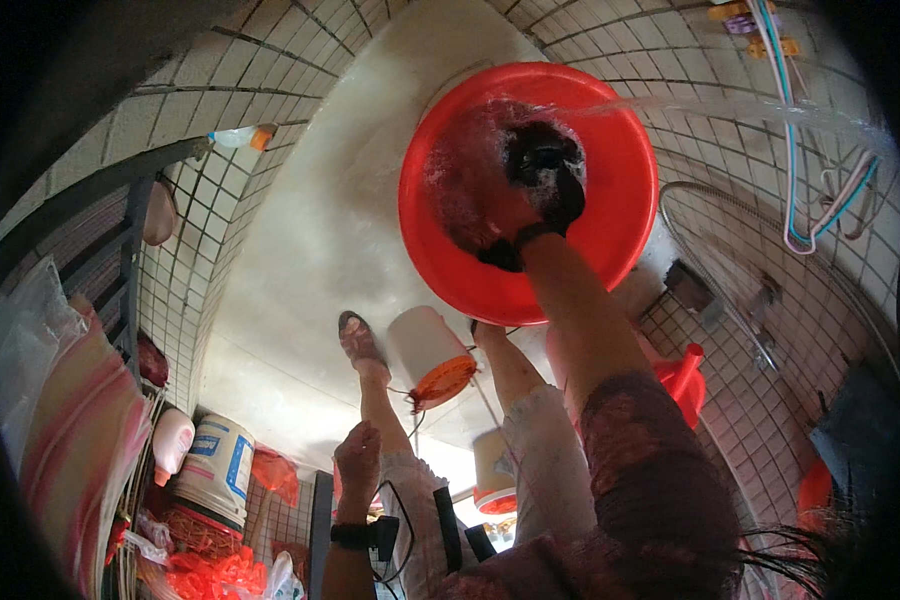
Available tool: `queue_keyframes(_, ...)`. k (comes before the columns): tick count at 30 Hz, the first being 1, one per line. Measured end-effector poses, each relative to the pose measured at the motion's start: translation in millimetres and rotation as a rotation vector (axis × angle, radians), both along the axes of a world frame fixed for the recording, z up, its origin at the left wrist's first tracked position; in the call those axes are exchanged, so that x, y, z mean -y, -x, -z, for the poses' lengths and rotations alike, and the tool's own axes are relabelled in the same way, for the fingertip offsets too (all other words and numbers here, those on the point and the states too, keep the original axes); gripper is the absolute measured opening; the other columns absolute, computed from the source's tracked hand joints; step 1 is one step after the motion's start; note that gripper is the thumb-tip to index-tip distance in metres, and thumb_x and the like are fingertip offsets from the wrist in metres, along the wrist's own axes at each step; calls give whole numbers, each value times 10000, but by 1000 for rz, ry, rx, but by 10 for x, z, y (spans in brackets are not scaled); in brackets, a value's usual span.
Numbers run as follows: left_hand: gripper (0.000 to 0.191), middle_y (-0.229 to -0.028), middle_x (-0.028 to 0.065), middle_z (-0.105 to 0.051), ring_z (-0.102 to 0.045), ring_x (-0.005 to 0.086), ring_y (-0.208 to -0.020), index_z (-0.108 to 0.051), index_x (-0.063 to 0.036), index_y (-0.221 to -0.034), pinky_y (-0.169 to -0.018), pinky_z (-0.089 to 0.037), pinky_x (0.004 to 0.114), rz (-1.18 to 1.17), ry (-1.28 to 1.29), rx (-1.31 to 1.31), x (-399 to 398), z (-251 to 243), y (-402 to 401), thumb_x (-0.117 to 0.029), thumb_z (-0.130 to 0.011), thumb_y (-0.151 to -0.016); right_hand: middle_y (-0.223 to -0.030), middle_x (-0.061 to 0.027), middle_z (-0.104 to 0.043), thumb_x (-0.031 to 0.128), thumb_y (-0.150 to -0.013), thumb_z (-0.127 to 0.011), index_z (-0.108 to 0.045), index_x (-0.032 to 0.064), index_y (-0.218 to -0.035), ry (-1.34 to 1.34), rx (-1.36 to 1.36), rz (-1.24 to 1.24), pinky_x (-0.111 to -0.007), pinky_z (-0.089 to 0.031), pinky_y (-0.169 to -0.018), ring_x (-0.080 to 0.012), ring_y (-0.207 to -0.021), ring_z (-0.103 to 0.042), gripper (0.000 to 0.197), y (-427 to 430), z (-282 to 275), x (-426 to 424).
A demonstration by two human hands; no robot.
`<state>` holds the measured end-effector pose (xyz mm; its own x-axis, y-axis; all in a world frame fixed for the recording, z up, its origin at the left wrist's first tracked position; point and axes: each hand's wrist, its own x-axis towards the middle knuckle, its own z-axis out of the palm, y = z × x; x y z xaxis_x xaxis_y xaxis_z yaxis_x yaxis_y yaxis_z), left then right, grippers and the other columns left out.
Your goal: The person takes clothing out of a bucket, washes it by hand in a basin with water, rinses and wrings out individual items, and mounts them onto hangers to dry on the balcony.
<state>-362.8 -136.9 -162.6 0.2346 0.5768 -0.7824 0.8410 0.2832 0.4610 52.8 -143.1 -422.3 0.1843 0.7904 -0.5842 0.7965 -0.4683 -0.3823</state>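
Observation:
A large red plastic basin (pixel 630 247) stands on the floor before me, with water and wet black cloth (pixel 544 154) in it. My right arm reaches down into this basin. Blurred and partly hidden at the cloth, my right hand (pixel 520 214) does not show its grip. A dark band circles that wrist, and another dark piece (pixel 501 255) lies beside it. From the right, a stream of water (pixel 690 106) arcs into the basin. My left hand (pixel 358 454) is closed beside my left knee, with nothing visible in it; a black strapped device (pixel 367 534) sits on that wrist.
An upturned-looking pale bucket (pixel 427 349) with an orange end stands between my feet. Left are a dark rack (pixel 129 255), a pink-white bottle (pixel 172 442) and a white tub (pixel 214 457). A hose (pixel 709 277) and hangers (pixel 791 172) line the right tiled wall, above a red dipper (pixel 682 382).

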Motion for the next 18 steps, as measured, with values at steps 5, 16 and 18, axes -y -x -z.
queue_keyframes(5, 203, -744, 103, -615, -586, 168, -667, -580, 31, -941, -613, -468, 273, 1, 118, -35, -172, -149, -238, -110, -544, -800, -1033, -145, -580, 185, -775, -551, -468, 80, -1191, -295, -327, 346, -374, -454, -780, -281, -923, -563, 437, -37, -547, 161)
queue_keyframes(16, 202, -759, 153, -616, -610, 199, -681, -586, 27, -941, -613, -478, 305, -72, 69, -4, -113, -54, -62, -116, -553, -802, -875, -113, -593, 67, -662, -670, -605, 63, -902, -824, -116, 118, -321, -456, -767, -254, -804, -567, 248, -404, -1770, -140)
queue_keyframes(18, 210, -769, 150, -621, -612, 209, -685, -587, 28, -943, -625, -481, 302, -1, 28, -11, -148, -62, -29, -127, -555, -804, -799, -94, -595, 97, -655, -683, -603, 69, -904, -331, 13, 178, -328, -463, -708, -273, -743, -566, 263, -440, -1649, -134)
